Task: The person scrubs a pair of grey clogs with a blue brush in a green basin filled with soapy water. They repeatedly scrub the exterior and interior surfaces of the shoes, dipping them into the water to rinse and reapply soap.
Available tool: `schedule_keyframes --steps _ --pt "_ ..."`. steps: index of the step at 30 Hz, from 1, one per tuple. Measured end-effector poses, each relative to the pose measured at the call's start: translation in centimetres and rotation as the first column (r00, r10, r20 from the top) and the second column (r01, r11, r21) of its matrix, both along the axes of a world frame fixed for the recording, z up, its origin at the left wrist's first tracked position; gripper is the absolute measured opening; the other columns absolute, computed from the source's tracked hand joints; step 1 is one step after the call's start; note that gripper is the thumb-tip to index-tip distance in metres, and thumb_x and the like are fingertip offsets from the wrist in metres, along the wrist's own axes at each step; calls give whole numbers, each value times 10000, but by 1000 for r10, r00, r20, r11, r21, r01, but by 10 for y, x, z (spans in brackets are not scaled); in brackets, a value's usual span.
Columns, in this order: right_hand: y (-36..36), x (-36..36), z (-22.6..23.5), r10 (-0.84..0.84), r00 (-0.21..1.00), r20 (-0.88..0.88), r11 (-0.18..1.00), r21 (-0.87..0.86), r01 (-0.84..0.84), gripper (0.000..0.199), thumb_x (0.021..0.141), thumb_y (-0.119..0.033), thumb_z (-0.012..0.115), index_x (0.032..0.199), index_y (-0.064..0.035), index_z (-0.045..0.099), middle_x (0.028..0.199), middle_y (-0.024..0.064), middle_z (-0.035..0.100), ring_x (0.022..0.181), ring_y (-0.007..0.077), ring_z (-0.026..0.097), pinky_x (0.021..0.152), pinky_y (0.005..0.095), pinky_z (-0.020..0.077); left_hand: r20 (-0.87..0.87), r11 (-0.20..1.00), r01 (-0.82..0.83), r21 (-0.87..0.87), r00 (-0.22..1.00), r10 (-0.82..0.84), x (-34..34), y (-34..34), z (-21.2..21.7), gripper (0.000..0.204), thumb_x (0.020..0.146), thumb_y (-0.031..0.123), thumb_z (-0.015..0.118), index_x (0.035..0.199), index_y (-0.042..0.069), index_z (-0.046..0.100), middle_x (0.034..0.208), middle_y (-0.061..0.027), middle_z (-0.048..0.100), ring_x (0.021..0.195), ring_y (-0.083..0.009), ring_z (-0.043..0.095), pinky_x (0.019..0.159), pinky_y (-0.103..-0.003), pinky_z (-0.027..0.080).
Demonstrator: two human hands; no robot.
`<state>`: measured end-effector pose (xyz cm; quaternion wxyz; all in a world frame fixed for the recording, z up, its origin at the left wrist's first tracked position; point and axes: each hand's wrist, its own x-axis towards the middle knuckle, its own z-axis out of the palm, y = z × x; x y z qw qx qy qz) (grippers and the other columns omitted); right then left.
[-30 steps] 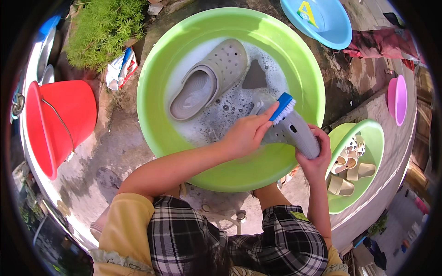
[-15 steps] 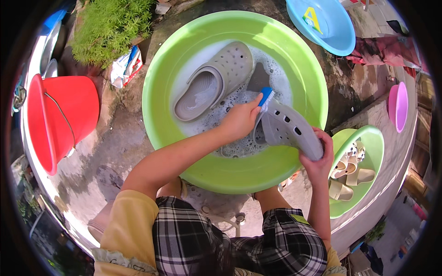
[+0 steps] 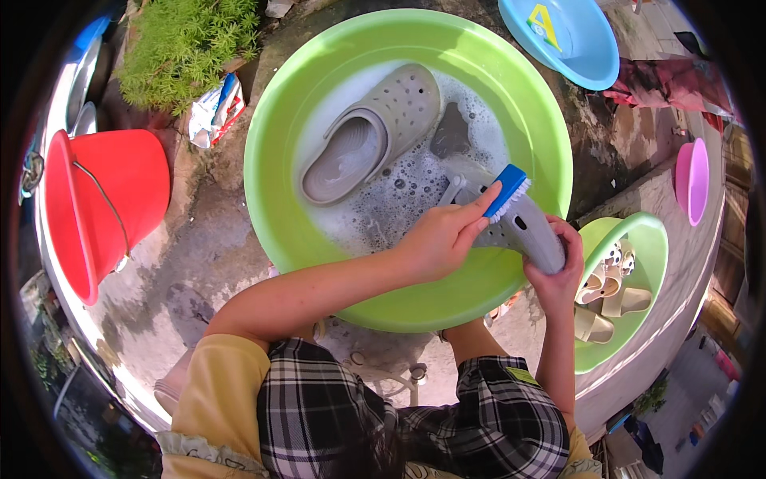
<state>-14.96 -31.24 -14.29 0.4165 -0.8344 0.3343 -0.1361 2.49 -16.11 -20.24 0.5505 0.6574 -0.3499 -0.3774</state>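
My left hand [image 3: 439, 244] is closed round a scrubbing brush [image 3: 507, 191] with a blue back and white bristles. The bristles press on the perforated upper of a grey clog [image 3: 535, 231]. That clog tilts over the right side of a large green basin [image 3: 267, 184], its far end down in the suds. My right hand [image 3: 558, 275] grips its near end at the basin's right rim; some of those fingers are behind the clog. A second grey clog [image 3: 403, 108], with foam inside its opening, sits in the soapy water at the basin's left and middle.
A red bucket [image 3: 120, 191] lies on its side at left, near a crumpled packet [image 3: 217, 110] and a green plant [image 3: 191, 56]. Rightward are a smaller green basin [image 3: 618, 339] with several beige sandals [image 3: 626, 302], a purple basin [image 3: 692, 182] and a blue basin [image 3: 586, 52].
The brush in my left hand has moved right and slightly down, from the clog's left edge onto its perforated upper. My right hand keeps its hold on the clog.
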Motion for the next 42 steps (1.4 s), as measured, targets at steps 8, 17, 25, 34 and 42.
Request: schedule_keyframes --steps 8,17,25,34,42 --pt "-3 0 2 1 1000 -13 999 -46 -1 568 612 59 682 1151 -41 533 1203 151 620 1083 246 615 949 371 483 91 997 67 -25 994 -64 0 -4 6 507 981 179 493 1472 98 396 770 -260 642 689 -431 629 632 -507 470" --pt "-2 9 9 -79 996 -40 996 -32 77 591 628 34 688 1191 -60 534 1154 77 603 1072 195 583 964 341 456 199 986 54 -160 980 -22 -10 -10 21 549 957 127 558 1486 165 416 705 -123 535 612 -321 553 597 -411 474" --pt "-7 36 13 -143 987 -74 989 -54 140 578 647 -24 698 1193 -76 518 1045 99 622 965 214 612 867 332 486 305 1000 -26 -10 952 28 20 -19 -22 568 951 147 570 1493 184 401 685 -146 527 622 -352 567 611 -435 482" --pt "7 51 22 -187 976 -110 980 -92 177 608 643 -87 740 1199 -45 498 1044 149 615 952 284 626 861 378 499 366 996 69 59 927 -86 30 -37 29 519 960 206 533 1460 117 426 796 -186 617 652 -363 643 586 -466 508" --pt "3 58 20 -196 974 -113 974 -136 180 648 644 -129 757 1224 -32 485 1079 197 616 986 347 632 866 417 501 284 968 108 228 943 -172 45 -51 35 520 971 219 519 1471 122 412 751 -197 614 706 -382 641 594 -475 500"
